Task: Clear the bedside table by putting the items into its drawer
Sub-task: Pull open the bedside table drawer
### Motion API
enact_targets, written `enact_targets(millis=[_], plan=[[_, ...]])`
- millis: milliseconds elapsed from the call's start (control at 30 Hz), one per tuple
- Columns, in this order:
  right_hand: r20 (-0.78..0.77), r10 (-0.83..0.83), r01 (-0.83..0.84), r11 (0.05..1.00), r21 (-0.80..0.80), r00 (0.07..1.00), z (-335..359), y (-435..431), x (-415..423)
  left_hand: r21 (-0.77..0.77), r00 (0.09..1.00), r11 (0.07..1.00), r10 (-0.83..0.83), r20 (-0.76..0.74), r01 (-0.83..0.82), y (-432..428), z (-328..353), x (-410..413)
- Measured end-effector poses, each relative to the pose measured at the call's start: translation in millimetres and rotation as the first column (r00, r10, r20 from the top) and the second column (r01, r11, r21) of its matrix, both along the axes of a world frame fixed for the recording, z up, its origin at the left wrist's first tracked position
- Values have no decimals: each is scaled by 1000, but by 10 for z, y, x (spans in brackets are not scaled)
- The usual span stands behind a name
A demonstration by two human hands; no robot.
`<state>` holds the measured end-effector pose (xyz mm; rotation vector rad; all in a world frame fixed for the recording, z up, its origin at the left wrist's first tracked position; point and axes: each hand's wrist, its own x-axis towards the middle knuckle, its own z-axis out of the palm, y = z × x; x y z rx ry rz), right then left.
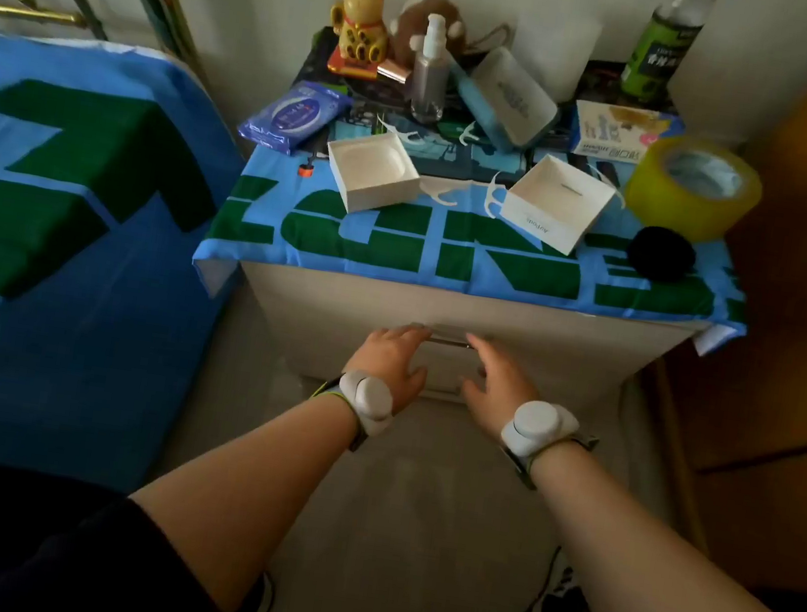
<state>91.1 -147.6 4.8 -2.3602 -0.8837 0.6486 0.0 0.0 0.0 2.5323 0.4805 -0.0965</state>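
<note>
Both hands sit at the drawer handle [448,339] on the counter [568,339] front. The right hand [502,382] has its fingers spread apart; the left hand [391,358] has fingers at the handle, grip unclear. Up top, a white box [370,176], tape roll [692,188] and wipes pack [293,116] crowd a blue-green cloth [400,243] — bed [68,206] alongside, left.

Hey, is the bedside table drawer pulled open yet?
No, the drawer sits closed with no interior showing, and the left hand and right hand are only at its handle.
</note>
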Motion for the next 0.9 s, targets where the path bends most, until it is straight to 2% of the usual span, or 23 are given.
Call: enact_targets(millis=[100,233,400,467,533,667,833,900], plan=[[51,34,-32,999,-43,998,-41,28,41,16,1000,1000,4,-6,-4,8,-26,49],[193,113,-77,979,-186,975,-121,97,23,83,997,996,20,-75,-13,-70,-72,73],[223,125,-61,961,-270,967,-55,210,21,176,987,984,-3,-163,32,-175,-30,66],[235,128,-64,963,-263,964,-40,190,13,216,995,976,-9,-97,29,-202,12,15],[231,127,-65,964,-257,965,-14,173,-6,267,998,963,-38,49,24,-237,86,-63],[224,143,-63,942,-330,964,64,94,-147,354,951,935,-92,295,-20,-302,253,-136],[257,185,-89,934,-346,948,124,-139,-478,425,987,905,-62,147,-7,-247,334,-244],[269,188,-102,948,-303,945,206,-220,-578,430,987,903,-71,145,2,-267,368,-322]])
